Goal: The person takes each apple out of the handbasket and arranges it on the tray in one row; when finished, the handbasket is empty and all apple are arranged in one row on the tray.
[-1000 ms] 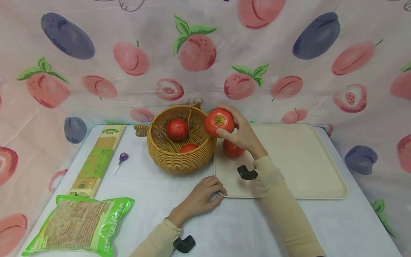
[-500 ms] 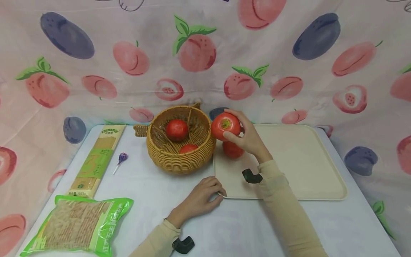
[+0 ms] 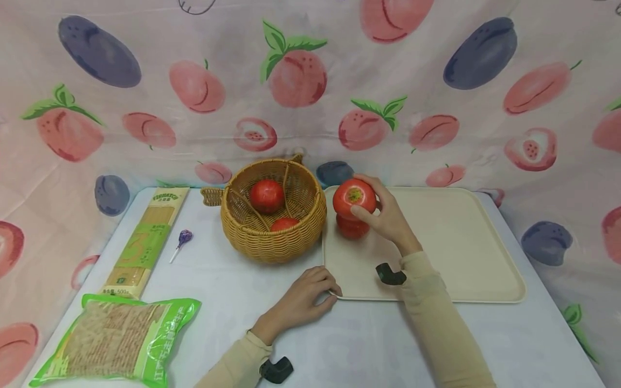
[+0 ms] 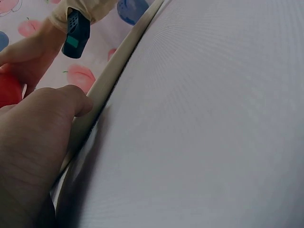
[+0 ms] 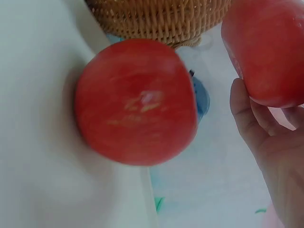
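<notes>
My right hand holds a red apple with a yellow-green hollow, thumb on its near side and fingers round the back. In the right wrist view, this apple is raised above the tray. Another red apple sits on the beige tray at its left end, partly hidden under the held one in the head view. My left hand grips the tray's near left corner with bent fingers; the left wrist view shows the thumb against the rim. Two more apples lie in the wicker basket.
The basket stands close against the tray's left edge. Left of it lie a purple-wrapped lollipop, a pack of noodles and a green-edged bag of dry food. A fruit-print cloth hangs behind the table.
My right hand has carried the apple from beside the basket's rim rightward and down over the apple on the tray. The left hand has stayed at the tray's corner.
</notes>
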A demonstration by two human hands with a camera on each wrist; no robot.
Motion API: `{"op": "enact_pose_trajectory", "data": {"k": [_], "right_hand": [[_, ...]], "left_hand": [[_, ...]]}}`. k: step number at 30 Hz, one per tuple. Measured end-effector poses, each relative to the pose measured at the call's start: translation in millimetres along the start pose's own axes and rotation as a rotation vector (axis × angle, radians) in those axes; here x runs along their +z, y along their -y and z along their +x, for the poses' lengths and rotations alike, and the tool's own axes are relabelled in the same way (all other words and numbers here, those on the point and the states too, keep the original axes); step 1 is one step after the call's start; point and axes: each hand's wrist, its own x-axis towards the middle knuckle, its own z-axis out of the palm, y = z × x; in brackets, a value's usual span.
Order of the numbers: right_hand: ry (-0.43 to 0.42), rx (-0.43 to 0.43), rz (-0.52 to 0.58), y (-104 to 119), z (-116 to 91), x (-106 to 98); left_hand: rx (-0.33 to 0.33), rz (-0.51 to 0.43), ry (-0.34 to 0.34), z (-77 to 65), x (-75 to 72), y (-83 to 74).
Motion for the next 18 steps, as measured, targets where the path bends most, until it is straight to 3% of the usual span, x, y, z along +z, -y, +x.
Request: {"op": "enact_pose_trajectory", "data": {"k": [18], "right_hand": [[-0.071,0.039,0.016,-26,-23,-17]], "left_hand": [[0.015,0.0,-0.016,-0.6,2.7,1.7]]}}
